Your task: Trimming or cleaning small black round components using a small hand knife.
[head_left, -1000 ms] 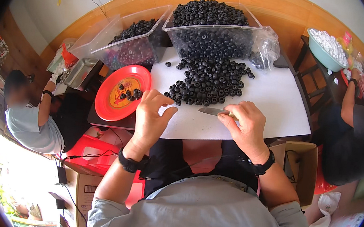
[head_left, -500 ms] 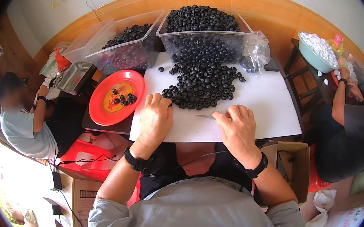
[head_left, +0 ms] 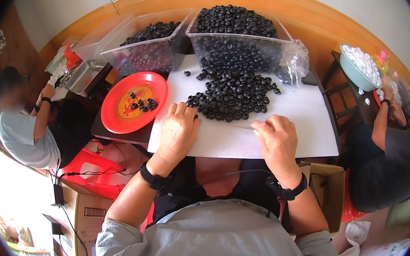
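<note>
A heap of small black ring-shaped parts (head_left: 231, 96) lies on the white board (head_left: 306, 118) in front of me. My left hand (head_left: 179, 128) is closed at the heap's near left edge, with a bit of a black ring-shaped part showing at its fingertips. To the right, my right hand (head_left: 278, 138) is closed on a thin pointed blade (head_left: 241, 127), which points left and looks faint against the board; its handle is hidden in the fingers. On the left, a red plate (head_left: 109, 113) holds several of the black parts.
Two clear plastic bins, one at the back (head_left: 239, 37) and one at left (head_left: 110, 57), hold more black parts. A clear bag (head_left: 297, 62) stands at the back right. Co-workers sit at left (head_left: 24, 134) and right (head_left: 386, 162). A teal basin (head_left: 353, 71) holds white pieces.
The view has shifted slightly. Both hands stay near the heap's front edge, still closed; the right has tilted, and its blade shows less clearly.
</note>
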Demonstrator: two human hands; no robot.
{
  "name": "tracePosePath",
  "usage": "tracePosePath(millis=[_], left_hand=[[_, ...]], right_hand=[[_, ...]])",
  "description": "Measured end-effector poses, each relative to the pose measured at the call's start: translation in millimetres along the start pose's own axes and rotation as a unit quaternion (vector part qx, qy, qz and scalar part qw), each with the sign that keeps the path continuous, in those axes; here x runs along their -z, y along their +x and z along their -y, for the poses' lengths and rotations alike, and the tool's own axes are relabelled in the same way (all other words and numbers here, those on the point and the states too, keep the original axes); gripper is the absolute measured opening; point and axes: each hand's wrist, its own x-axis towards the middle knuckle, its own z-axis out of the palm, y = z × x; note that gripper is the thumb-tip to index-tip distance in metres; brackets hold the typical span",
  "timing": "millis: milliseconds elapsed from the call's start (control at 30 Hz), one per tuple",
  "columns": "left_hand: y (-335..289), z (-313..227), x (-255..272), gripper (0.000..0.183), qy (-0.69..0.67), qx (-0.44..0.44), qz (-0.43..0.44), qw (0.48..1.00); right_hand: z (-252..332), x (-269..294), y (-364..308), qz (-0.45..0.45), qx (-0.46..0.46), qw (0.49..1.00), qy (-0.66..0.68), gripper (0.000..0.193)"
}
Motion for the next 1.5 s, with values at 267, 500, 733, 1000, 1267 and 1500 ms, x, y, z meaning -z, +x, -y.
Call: tracePosePath(millis=[267,500,733,1000,1267,1500], left_hand=[[-13.5,14.5,0.3,0.013,0.001,-0.008,-0.004,1.0],[-7.7,17.6,-10.1,0.014,0.058,-0.021,0.016,0.998],[2.3,12.3,-2.6,0.017,-0.263,0.103,0.015,0.959],[9.6,8.1,-20.6,0.025,-0.694,0.304,0.098,0.645],[19.6,8.4,-27.5,0.03,-0.77,0.298,0.125,0.551],[16.7,11.4,-42.9,0.028,-0.786,0.263,0.131,0.544]], right_hand=[[22.8,-17.9,4.2,-0.006,-0.032,0.996,0.081,0.02],[17.2,-36.8,8.7,0.01,-0.005,0.998,0.054,0.018],[3.5,-36.2,24.0,-0.027,-0.119,0.962,0.246,0.011],[-10.7,-55.5,25.3,-0.059,-0.099,0.967,0.225,0.007],[-1.3,-56.8,40.5,-0.058,-0.116,0.959,0.252,0.018],[-3.9,-61.7,38.5,-0.036,-0.137,0.959,0.246,0.022]])
